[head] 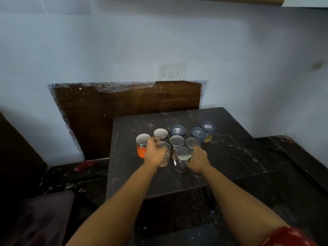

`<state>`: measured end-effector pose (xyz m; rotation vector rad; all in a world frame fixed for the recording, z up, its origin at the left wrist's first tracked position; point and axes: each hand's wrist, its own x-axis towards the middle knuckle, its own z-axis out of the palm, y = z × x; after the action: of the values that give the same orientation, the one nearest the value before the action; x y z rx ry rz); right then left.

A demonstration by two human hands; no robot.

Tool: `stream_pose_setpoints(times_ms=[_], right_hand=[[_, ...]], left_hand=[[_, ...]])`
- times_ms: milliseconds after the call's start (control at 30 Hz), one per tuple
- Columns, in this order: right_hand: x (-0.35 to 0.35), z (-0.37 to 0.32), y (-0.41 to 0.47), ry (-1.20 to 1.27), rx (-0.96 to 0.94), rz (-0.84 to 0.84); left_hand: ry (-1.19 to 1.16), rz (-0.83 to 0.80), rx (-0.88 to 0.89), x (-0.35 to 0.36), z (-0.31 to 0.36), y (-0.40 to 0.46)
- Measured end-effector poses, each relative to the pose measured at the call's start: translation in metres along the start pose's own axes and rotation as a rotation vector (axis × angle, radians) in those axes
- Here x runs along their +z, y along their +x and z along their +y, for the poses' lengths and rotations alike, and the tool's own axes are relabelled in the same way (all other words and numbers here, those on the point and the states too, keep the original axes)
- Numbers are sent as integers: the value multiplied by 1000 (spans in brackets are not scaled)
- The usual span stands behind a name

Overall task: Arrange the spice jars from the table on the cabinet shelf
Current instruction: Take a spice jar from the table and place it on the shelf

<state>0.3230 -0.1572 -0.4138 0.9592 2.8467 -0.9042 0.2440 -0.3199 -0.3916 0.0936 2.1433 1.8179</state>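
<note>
Evidently set to lift two at once, the left hand (154,151) grips a brown-filled jar (165,159) and the right hand (198,159) a clear jar (181,161), both on the table (230,157).

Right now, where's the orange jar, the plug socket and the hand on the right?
orange jar (141,152): head view, on its orange glass side.
plug socket (172,71): head view, middle of the white plate.
right hand (198,159): head view, back of the hand.

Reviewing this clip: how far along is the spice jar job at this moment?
Nothing looks shelved yet: nine jars are on the dark table, six with steel lids, three with dark blue ones, and no cabinet shelf is in view. In hand: the left hand grips one steel-lidded jar; the right hand grips the near clear jar. Whether either is lifted is unclear. All nine remain to be moved.
</note>
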Motion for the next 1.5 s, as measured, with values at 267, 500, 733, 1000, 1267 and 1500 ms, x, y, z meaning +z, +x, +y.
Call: stream_pose_setpoints(times_ms=[267, 500, 733, 1000, 1267, 1500], right_hand=[[4, 11, 57, -333, -244, -228], [7, 9, 70, -605, -465, -104], [-46, -16, 76, -588, -212, -288], [-114, -46, 89, -241, -141, -481], [-101, -40, 93, 761, -128, -857], [-95, -53, 91, 967, -115, -760]], left_hand=[[362, -51, -51, 37, -57, 24], [454, -120, 1, 66, -45, 32], [378, -141, 11, 79, -64, 14], [47, -58, 3, 104, -5, 2], [-583, -188, -140, 86, 52, 10], [-453, -69, -107, 90, 62, 30]])
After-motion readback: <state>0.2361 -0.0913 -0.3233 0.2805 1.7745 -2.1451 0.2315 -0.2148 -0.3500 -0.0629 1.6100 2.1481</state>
